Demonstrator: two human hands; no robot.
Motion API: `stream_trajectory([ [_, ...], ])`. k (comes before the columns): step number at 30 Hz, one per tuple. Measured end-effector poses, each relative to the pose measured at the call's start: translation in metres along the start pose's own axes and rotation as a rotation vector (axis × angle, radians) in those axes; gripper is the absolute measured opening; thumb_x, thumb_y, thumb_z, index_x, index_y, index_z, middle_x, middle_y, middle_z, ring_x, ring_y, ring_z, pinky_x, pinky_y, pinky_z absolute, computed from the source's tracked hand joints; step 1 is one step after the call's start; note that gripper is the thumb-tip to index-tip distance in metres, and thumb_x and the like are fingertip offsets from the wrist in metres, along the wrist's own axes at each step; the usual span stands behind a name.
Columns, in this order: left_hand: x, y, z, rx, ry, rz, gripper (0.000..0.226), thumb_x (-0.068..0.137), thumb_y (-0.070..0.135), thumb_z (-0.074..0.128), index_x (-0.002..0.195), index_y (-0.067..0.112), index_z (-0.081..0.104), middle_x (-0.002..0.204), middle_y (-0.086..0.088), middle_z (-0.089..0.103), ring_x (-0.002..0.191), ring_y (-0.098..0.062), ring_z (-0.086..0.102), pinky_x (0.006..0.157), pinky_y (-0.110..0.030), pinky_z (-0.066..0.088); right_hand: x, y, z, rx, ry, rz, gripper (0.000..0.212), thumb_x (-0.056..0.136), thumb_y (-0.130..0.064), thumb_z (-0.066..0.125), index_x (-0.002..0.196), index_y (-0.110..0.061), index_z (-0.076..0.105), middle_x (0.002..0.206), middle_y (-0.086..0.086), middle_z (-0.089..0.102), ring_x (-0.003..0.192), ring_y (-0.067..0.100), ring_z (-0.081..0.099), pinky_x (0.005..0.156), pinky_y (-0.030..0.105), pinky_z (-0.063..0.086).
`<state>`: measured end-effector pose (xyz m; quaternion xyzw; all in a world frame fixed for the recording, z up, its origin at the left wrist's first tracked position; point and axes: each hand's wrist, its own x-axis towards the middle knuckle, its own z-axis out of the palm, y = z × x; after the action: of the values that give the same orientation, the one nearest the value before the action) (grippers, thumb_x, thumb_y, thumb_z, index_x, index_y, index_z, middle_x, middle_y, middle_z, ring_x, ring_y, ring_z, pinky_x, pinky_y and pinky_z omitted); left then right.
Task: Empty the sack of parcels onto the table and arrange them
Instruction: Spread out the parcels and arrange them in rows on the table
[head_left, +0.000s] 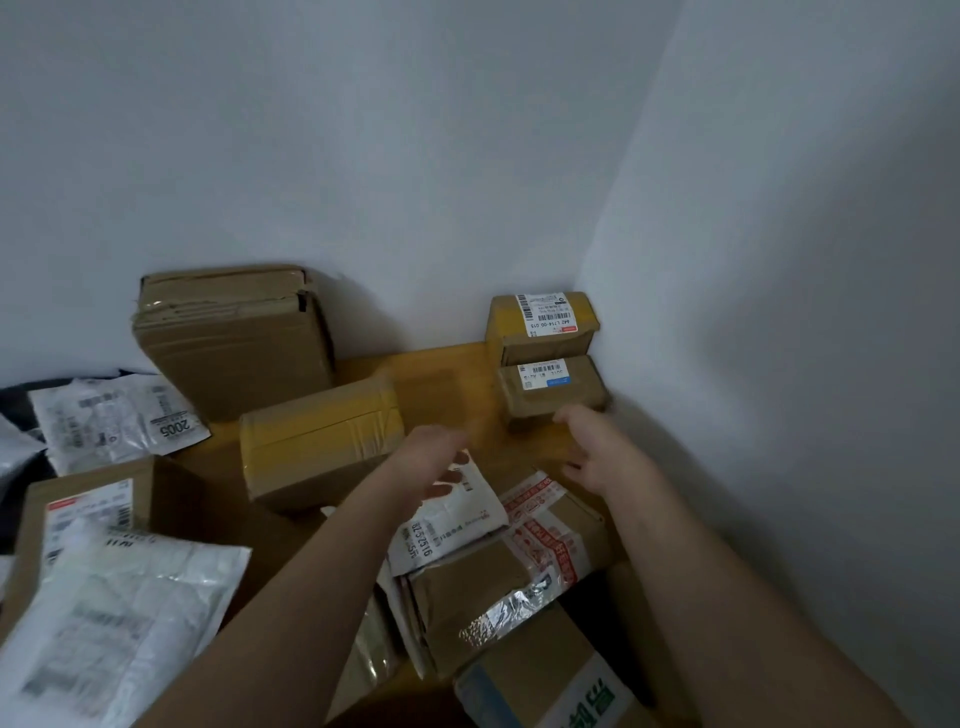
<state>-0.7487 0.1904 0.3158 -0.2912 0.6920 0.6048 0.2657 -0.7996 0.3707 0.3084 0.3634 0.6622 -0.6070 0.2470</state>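
Parcels lie scattered over a wooden table (441, 364) set in a room corner. Two small labelled boxes (545, 358) sit stacked against the wall; a taped box (319, 441) lies centrally. The left hand (436, 460) hovers blurred above a white mailer (452, 519), grasp indeterminate. The right hand (597, 447), fingers relaxed, reaches just short of the lower small box.
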Motion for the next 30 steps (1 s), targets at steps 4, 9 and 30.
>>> stream_trajectory([
  [4,-0.020,-0.019,-0.023,0.140,0.065,0.045,0.019,0.097,0.028,0.050,0.104,0.012,0.059,0.099,-0.005,0.059,0.085,-0.019,0.054,0.071,-0.029,0.043,-0.021,0.013,0.013,-0.323,-0.149,-0.202,0.009,0.094,-0.021,0.056,0.102,-0.022,0.059,0.111,0.001,0.062,0.098,0.016,0.059,0.092,0.036,0.048],
  [9,-0.031,-0.047,-0.047,0.196,0.167,-0.018,0.019,0.095,0.015,0.052,0.078,0.006,0.058,0.081,-0.010,0.055,0.068,-0.017,0.048,0.061,-0.029,0.036,-0.037,0.034,0.031,-0.487,-0.275,-0.271,0.012,0.094,-0.021,0.055,0.103,-0.028,0.059,0.108,-0.006,0.059,0.105,0.016,0.057,0.095,0.037,0.048],
  [30,-0.045,-0.061,-0.059,-0.150,0.807,0.136,0.028,0.093,0.012,0.052,0.120,0.003,0.050,0.124,-0.015,0.051,0.104,-0.027,0.055,0.089,-0.041,0.049,-0.060,0.052,0.045,-0.724,-0.058,-0.535,0.022,0.095,-0.018,0.051,0.115,-0.016,0.063,0.114,-0.001,0.062,0.102,0.015,0.056,0.087,0.031,0.048],
])
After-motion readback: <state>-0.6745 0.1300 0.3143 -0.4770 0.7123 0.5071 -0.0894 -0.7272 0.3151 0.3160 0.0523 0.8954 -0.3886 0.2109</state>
